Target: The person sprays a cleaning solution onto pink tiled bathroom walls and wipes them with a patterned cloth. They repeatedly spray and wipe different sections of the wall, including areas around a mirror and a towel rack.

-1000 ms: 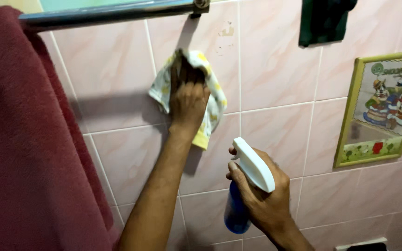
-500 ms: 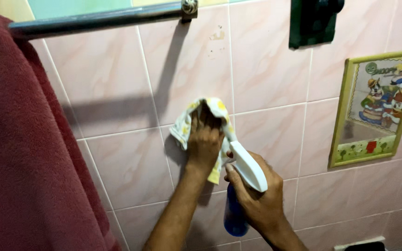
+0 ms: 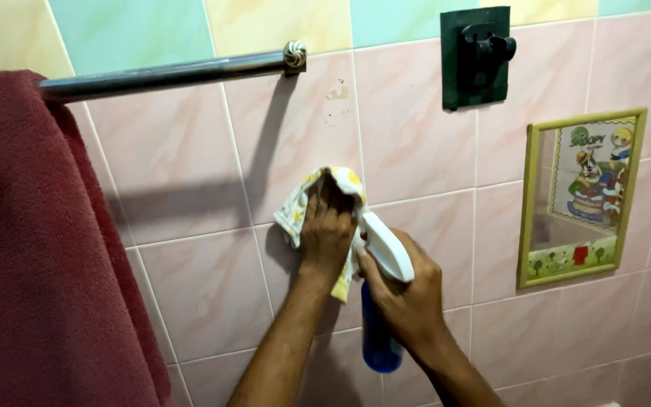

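Left hand point(image 3: 327, 234) has slid cloth point(image 3: 297, 207) down beside blue spray bottle point(image 3: 380, 343).

Pink tiled wall point(image 3: 190, 173) with a metal towel rail point(image 3: 167, 74), dark hook point(image 3: 476, 56) and framed cartoon picture point(image 3: 582, 196)

The left hand point(image 3: 327, 234) presses a yellow-patterned cloth point(image 3: 303, 205) flat against the pink wall tiles point(image 3: 190, 166) below a metal towel rail point(image 3: 167, 75) carrying a dark red towel point(image 3: 32, 249), while the right hand point(image 3: 408, 290), just beside it, grips a blue spray bottle point(image 3: 380, 339) with a white trigger head, left of a framed cartoon picture point(image 3: 582, 196).
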